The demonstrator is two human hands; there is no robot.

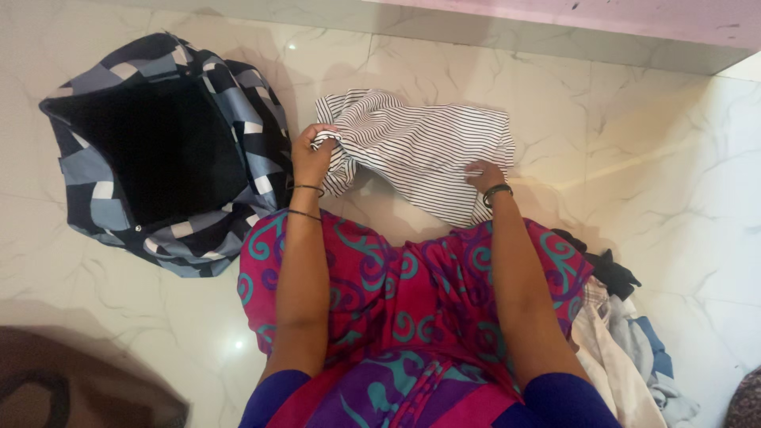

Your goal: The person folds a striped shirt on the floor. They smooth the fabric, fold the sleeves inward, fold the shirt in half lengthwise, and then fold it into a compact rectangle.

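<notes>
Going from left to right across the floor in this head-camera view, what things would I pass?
Patterned blue fabric bag → left hand gripping the striped cloth → right hand pressing on it → pile of clothes.

Left hand (311, 154) bunches one edge of a black-and-white striped garment (420, 147) in a closed grip; right hand (485, 176) lies flat on the opposite edge, cloth spread on the marble floor (634, 158) between them. Just outboard of the left hand stands an open fabric bag (238, 87) in blue, black and white blocks, dark inside. Behind the right hand, near the elbow, lies a heap of clothes (626, 349).
</notes>
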